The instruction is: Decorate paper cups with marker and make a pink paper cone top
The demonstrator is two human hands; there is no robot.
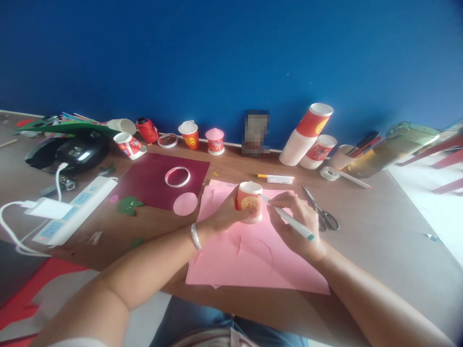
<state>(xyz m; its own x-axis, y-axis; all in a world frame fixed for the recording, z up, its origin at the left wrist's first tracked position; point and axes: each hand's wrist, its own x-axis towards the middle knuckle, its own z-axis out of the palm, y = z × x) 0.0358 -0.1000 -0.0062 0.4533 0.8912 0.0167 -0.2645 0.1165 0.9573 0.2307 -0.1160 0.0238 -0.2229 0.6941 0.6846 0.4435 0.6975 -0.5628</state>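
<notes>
My left hand (223, 218) is wrapped round a small red paper cup (249, 202) that stands mouth-up on a stack of pink paper sheets (249, 260). A silver bracelet sits on that wrist. My right hand (294, 222) pinches a white pen (289, 218) whose tip touches the cup's right side near the base. Faint curved pen lines show on the pink paper in front of the cup.
A dark red sheet (152, 183) holds a clear ring (177, 176) and a pink paper disc (185, 203). Scissors (321, 212), a marker (277, 179), tape (329, 173), cup stacks (306, 135) and a white power strip (77, 207) lie around the table.
</notes>
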